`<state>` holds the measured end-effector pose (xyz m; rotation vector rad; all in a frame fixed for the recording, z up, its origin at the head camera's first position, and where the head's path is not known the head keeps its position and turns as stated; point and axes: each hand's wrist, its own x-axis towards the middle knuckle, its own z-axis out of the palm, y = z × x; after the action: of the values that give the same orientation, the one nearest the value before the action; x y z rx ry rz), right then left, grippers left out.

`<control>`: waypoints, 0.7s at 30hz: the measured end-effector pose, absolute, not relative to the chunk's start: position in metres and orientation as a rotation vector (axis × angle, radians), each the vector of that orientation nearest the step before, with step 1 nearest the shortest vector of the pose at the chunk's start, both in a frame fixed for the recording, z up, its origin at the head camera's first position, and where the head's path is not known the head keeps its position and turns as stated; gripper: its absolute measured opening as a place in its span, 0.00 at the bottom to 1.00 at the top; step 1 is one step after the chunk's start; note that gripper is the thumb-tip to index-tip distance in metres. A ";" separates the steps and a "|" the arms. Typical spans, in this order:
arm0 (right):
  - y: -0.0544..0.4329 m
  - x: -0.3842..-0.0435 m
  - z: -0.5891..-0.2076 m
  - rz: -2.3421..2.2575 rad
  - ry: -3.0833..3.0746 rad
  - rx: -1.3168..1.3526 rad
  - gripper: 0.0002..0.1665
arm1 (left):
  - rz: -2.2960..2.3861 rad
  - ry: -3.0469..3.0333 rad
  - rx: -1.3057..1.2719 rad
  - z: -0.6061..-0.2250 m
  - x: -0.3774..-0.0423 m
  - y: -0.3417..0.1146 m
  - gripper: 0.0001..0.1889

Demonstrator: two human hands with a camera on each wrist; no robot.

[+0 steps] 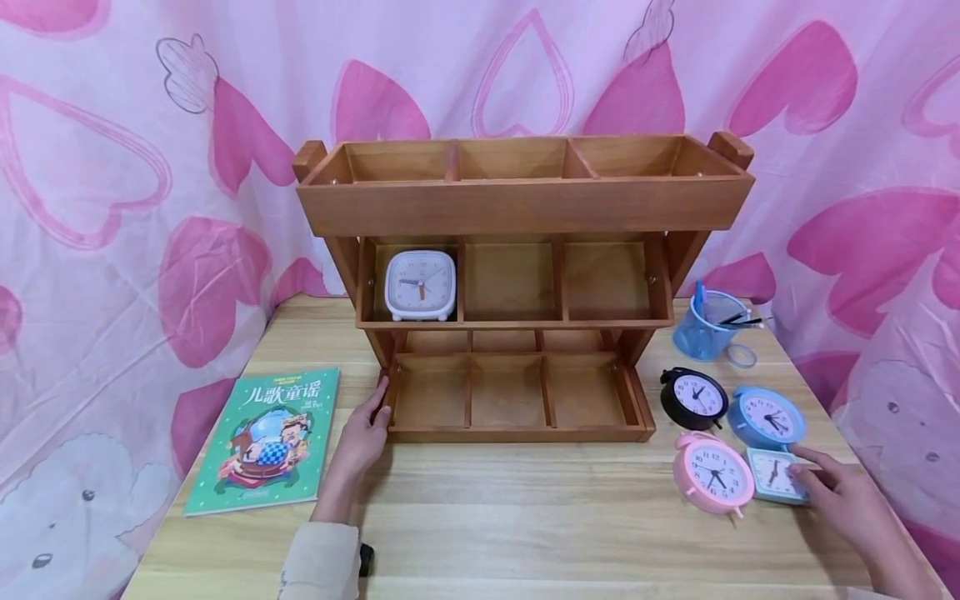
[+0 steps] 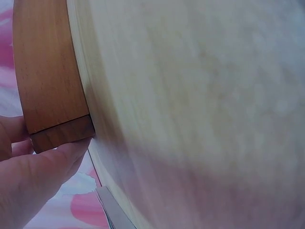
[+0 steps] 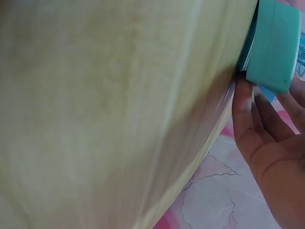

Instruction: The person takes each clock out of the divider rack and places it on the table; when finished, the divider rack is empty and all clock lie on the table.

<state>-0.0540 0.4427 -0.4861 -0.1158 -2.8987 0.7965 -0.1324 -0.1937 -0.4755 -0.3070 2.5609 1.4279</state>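
Note:
A brown wooden shelf rack (image 1: 517, 208) with three tiers of compartments stands on the table. My left hand (image 1: 364, 433) holds its bottom left corner; the left wrist view shows fingers on both sides of the wooden end (image 2: 62, 133). At the right, my right hand (image 1: 843, 500) grips a small teal square alarm clock (image 1: 772, 473) by its right side, thumb over the face. The clock's teal casing (image 3: 274, 47) appears between thumb and fingers in the right wrist view. Beside it lie a pink round alarm clock (image 1: 714, 472), a blue one (image 1: 767, 417) and a black one (image 1: 694, 397).
A white alarm clock (image 1: 421, 285) stands in the middle tier's left compartment. A green children's book (image 1: 264, 440) lies left of the rack. Behind the clocks are a blue mesh pen holder (image 1: 703, 329) and a roll of tape (image 1: 742, 356). A pink heart-patterned curtain (image 1: 450, 67) hangs behind.

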 end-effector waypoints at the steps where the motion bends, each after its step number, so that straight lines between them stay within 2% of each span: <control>1: 0.443 -0.054 -0.487 0.793 -2.903 -0.111 0.22 | 1.429 2.558 -0.308 -0.475 -0.133 -0.194 0.28; 7: 0.438 -0.058 -0.480 0.731 -2.990 -0.129 0.24 | 1.437 2.552 -0.311 -0.476 -0.133 -0.194 0.28; 11: 0.416 -0.062 -0.457 0.620 -2.992 -0.195 0.29 | 1.462 2.546 -0.288 -0.477 -0.134 -0.193 0.28; 15: 0.362 -0.075 -0.414 0.634 -2.875 -0.131 0.29 | 1.473 2.538 -0.290 -0.476 -0.133 -0.192 0.28; 21: 0.249 -0.116 -0.352 0.817 -2.593 0.338 0.25 | 1.456 2.571 -0.304 -0.474 -0.133 -0.190 0.29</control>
<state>-0.1159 0.2491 -0.3516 0.3377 -2.5927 0.8166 -0.1334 -0.1897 -0.4745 -0.3039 2.5714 1.4561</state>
